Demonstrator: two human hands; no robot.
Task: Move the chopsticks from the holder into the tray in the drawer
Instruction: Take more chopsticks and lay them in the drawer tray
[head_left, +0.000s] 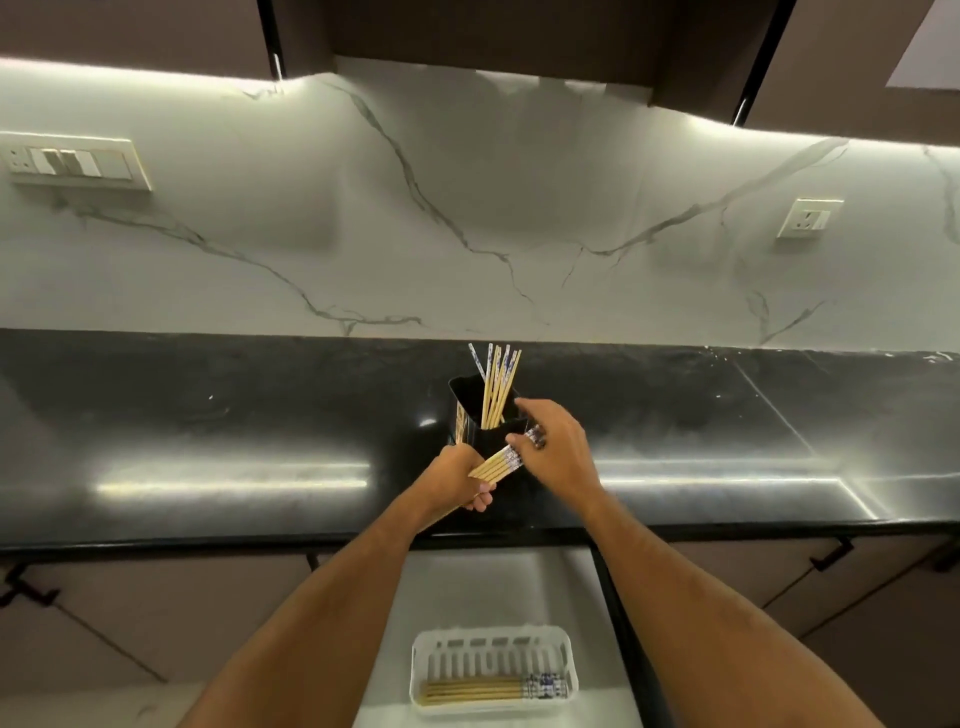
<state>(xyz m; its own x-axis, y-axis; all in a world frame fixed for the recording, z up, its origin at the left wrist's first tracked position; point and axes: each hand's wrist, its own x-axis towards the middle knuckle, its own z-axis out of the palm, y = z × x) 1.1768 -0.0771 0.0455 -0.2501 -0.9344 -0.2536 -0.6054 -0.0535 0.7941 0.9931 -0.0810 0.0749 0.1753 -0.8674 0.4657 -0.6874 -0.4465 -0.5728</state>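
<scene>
Where both hands (462, 480) grip chopsticks (501, 462), fingertips stay hidden.

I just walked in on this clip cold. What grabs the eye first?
Both hands meet at the black holder on the dark counter: the left hand grips a bundle of chopsticks while the right hand pinches its patterned end. Below, the white tray in the open drawer already holds several chopsticks.

Strip lights under the dark wall cabinets (519, 31) wash the white veined marble backsplash (467, 208) brightly. The glossy black stone worktop (208, 415) throws long white glare streaks toward its front edge. The wide lens bows straight lines at the edges, and the whole view is slightly soft.
</scene>
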